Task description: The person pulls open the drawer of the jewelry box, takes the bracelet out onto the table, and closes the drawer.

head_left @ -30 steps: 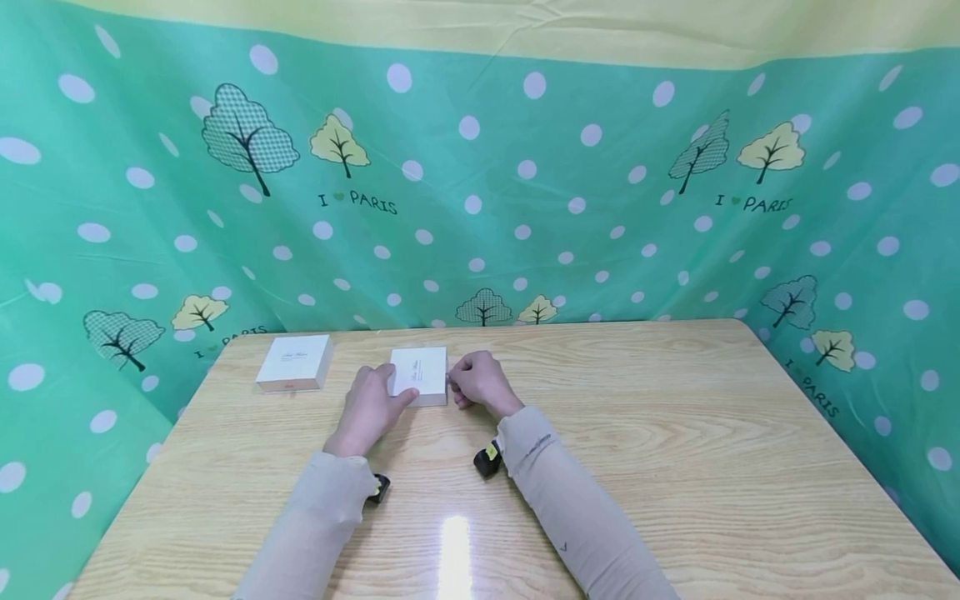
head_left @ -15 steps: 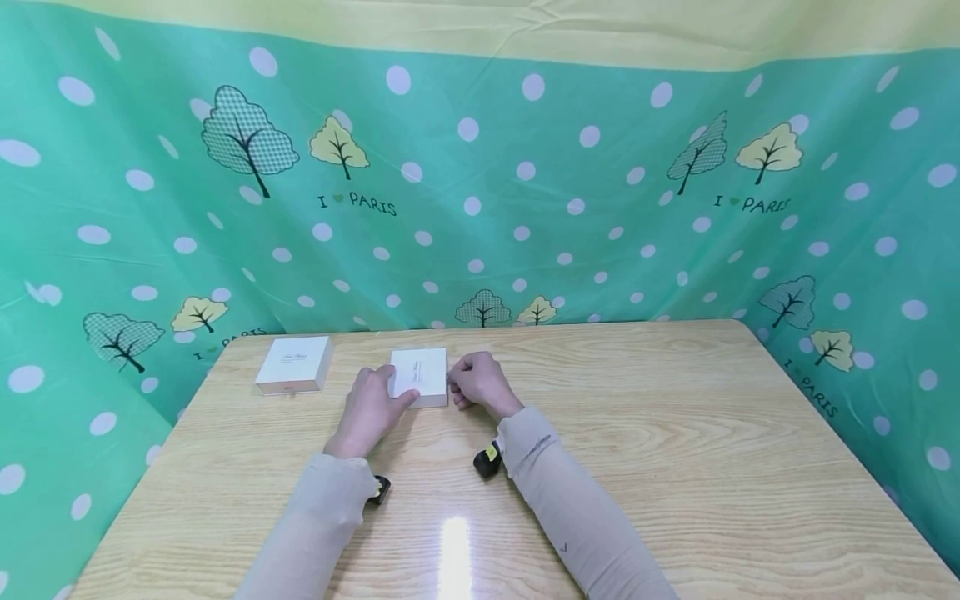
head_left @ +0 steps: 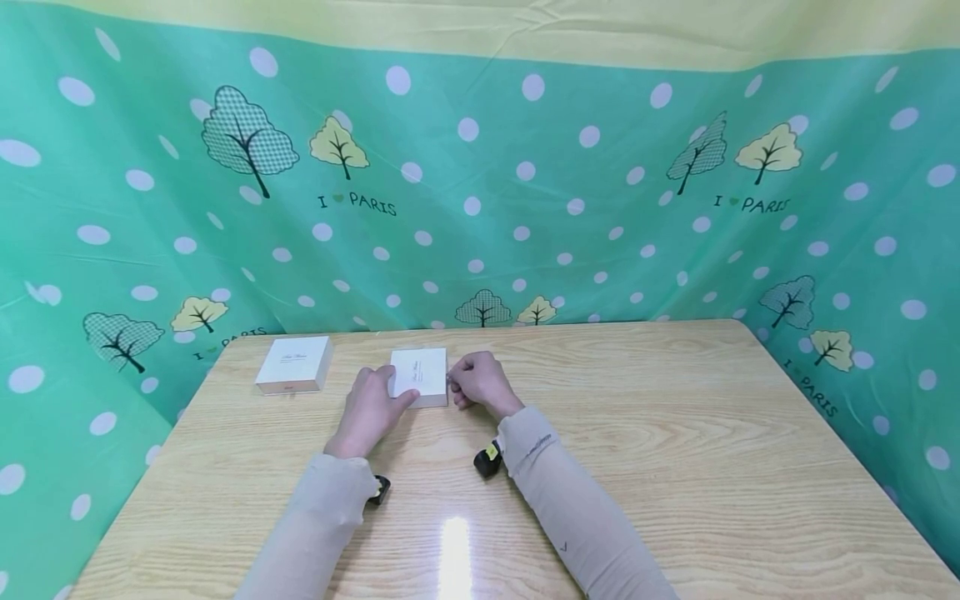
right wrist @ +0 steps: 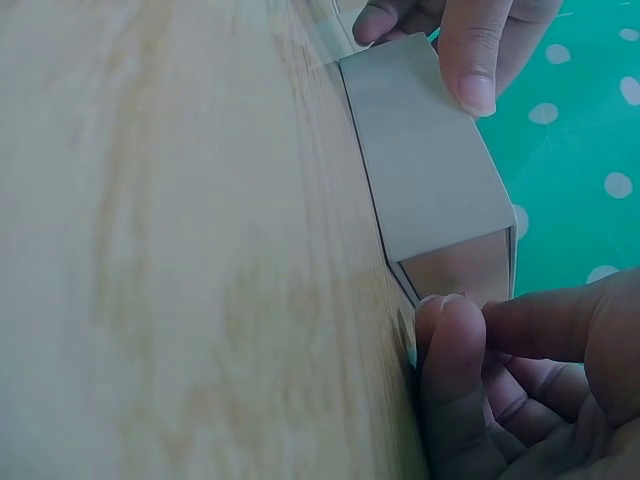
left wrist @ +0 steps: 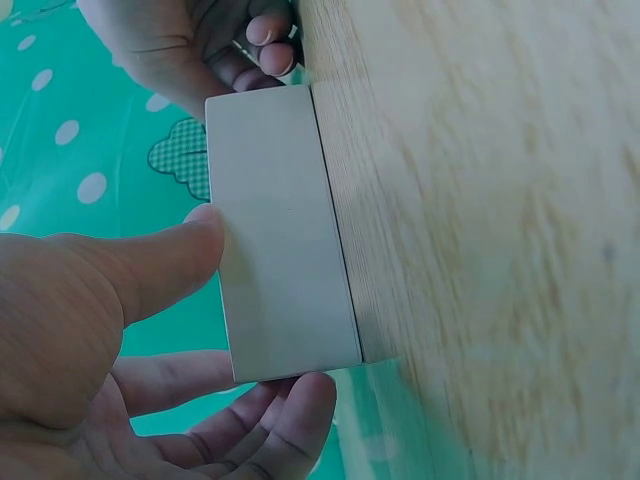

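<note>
A flat white box [head_left: 420,369] with small dark print on its lid lies near the table's far edge. My left hand [head_left: 369,408] holds its left end, thumb at the near top edge and fingers round the end in the left wrist view. At the other end, my right hand [head_left: 482,382] has thumb and forefinger pinched together, right against the coppery end panel [right wrist: 460,268], which sits inside the white sleeve. Only a tiny bit of a pull tab [right wrist: 463,294] shows between those fingertips; the rest is hidden by them.
A second white box [head_left: 294,363] of the same kind, its coppery end panel facing me, sits at the table's far left corner. The wooden table [head_left: 675,433] ends against a green dotted curtain [head_left: 480,167]. Dark wrist cameras hang under both sleeves.
</note>
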A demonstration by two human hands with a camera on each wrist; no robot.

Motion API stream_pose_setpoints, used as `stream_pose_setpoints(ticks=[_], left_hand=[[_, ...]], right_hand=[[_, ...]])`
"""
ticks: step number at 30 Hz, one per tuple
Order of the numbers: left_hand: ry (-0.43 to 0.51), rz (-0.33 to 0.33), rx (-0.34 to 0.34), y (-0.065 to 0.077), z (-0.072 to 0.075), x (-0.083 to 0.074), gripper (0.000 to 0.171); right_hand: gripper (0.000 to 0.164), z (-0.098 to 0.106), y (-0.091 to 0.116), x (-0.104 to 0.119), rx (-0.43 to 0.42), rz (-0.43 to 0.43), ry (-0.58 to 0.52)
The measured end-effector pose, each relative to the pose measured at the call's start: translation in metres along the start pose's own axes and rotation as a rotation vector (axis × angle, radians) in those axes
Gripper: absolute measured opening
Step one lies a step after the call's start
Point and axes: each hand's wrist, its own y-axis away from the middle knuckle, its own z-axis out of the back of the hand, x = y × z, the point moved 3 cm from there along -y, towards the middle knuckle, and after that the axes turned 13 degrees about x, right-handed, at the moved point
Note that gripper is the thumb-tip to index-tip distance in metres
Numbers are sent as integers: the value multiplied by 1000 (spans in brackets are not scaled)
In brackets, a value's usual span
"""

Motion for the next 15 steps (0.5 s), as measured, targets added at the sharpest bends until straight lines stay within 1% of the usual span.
stream_pose_setpoints(ticks=[15], left_hand=[[-8,0,0,0,0,0,65]], right_hand=[[18,1,-1,-1,3,-9,-30]])
